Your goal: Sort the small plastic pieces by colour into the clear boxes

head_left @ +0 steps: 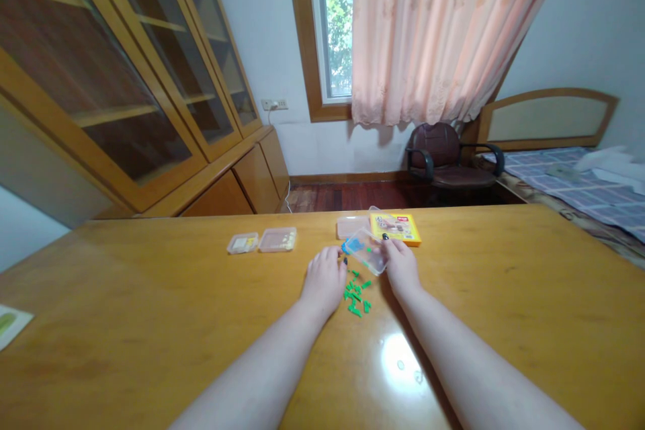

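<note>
My right hand (402,270) grips a clear plastic box (373,258) by its right side, tilted above the table. A few green bits show in or through it. Left of the box, my left hand (325,280) has its fingers curled, thumb close to the fingertips; whatever they pinch is hidden. Small blue pieces (347,246) lie by the left fingertips, partly seen through the box. Several small green plastic pieces (355,292) are scattered on the table between my wrists.
Behind the hands lie a yellow box (403,230) and a clear container (347,225). Two more clear containers (279,240) (242,243) with pale pieces sit to the left on the wooden table (166,322). An office chair (443,154) stands beyond the far edge.
</note>
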`<state>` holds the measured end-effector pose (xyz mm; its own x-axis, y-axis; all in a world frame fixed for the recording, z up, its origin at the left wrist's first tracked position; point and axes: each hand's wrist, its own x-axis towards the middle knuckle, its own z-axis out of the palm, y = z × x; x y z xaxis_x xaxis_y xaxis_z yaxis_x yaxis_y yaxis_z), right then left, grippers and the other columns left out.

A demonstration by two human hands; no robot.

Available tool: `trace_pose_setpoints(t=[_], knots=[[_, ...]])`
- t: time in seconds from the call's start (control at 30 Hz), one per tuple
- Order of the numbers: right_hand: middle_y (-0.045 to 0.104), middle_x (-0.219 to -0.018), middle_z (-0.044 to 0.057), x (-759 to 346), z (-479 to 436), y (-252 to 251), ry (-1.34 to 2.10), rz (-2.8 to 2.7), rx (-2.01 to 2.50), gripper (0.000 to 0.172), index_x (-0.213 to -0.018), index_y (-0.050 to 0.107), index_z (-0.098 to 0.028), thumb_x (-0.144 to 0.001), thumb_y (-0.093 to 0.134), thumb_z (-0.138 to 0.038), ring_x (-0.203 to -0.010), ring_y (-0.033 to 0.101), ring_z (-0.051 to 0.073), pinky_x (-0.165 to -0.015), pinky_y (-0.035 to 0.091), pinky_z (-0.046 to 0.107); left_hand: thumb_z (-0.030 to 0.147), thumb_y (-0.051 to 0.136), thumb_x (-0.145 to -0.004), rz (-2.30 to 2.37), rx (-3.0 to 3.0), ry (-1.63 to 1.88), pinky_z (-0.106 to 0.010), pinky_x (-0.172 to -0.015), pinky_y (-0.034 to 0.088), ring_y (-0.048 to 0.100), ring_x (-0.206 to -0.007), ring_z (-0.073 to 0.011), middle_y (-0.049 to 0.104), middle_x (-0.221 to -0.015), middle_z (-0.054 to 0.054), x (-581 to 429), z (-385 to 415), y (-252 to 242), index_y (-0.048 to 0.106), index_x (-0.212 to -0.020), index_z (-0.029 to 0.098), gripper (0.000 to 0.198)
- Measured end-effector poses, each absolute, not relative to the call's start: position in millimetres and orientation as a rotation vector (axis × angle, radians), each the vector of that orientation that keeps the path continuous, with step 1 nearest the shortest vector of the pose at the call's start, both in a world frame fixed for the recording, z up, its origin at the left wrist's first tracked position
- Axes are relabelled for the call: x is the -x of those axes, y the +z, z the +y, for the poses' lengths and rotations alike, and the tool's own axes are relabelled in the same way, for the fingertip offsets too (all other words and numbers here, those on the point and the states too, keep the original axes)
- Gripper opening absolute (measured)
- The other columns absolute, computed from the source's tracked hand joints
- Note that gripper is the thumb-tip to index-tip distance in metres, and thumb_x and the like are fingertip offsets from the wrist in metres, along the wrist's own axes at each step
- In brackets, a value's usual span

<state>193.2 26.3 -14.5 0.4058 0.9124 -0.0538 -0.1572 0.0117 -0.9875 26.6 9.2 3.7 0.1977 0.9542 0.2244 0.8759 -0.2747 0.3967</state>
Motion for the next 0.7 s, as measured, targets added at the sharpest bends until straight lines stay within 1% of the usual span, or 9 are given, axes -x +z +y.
trace_pose_setpoints(t=[0.13, 0.2, 0.37, 0.53, 0.7], knots=[[0.060, -0.055, 0.001, -192.5, 25.8, -11.7, 0.993, -0.748, 1.258, 0.028, -0.060, 0.055, -0.019, -0.067, 0.058, -0.046, -0.050, 0.047, 0.015, -0.051, 0.036, 0.026, 0.031, 0.053, -0.082, 1.560, -2.433, 0.495, -0.035, -0.083, 0.041, 0.052, -0.093, -0.0216, 0.059, -0.095, -0.006, -27.6, 5.6, 2.8, 0.055, -0.093, 0.019, 0.017], [0.058, -0.052, 0.000, -191.6, 25.1, -10.0, 0.988, -0.750, 1.261, 0.029, -0.058, 0.053, -0.020, -0.067, 0.059, -0.046, -0.049, 0.046, 0.015, -0.050, 0.036, 0.026, 0.032, 0.056, -0.080, 1.477, -2.493, 0.441, -0.034, -0.082, 0.041, 0.052, -0.091, -0.0214, 0.059, -0.094, -0.005, -28.3, 4.2, 2.8, 0.055, -0.089, 0.019, 0.016], [0.059, -0.054, 0.001, -190.9, 25.3, -10.8, 0.990, -0.748, 1.263, 0.029, -0.060, 0.055, -0.019, -0.066, 0.059, -0.047, -0.050, 0.047, 0.015, -0.049, 0.035, 0.026, 0.024, 0.054, -0.082, 1.421, -2.510, 0.385, -0.031, -0.077, 0.041, 0.054, -0.086, -0.0191, 0.061, -0.089, -0.004, -29.8, 5.3, 2.0, 0.058, -0.085, 0.020, 0.006], [0.062, -0.059, 0.001, -192.4, 26.7, -13.5, 1.001, -0.727, 1.262, 0.025, -0.067, 0.060, -0.018, -0.066, 0.059, -0.043, -0.054, 0.050, 0.016, -0.052, 0.037, 0.026, 0.024, 0.053, -0.083, 1.437, -2.506, 0.359, -0.031, -0.075, 0.041, 0.055, -0.083, -0.0186, 0.063, -0.086, -0.003, -31.3, 7.7, 2.0, 0.061, -0.083, 0.020, 0.008], [0.062, -0.059, 0.001, -192.8, 25.9, -12.2, 0.988, -0.736, 1.271, 0.025, -0.066, 0.061, -0.018, -0.066, 0.059, -0.043, -0.055, 0.050, 0.016, -0.054, 0.038, 0.027, 0.025, 0.052, -0.085, 1.447, -2.510, 0.325, -0.031, -0.074, 0.041, 0.056, -0.082, -0.0189, 0.064, -0.084, -0.004, -32.5, 7.9, 4.6, 0.062, -0.083, 0.020, 0.011]])
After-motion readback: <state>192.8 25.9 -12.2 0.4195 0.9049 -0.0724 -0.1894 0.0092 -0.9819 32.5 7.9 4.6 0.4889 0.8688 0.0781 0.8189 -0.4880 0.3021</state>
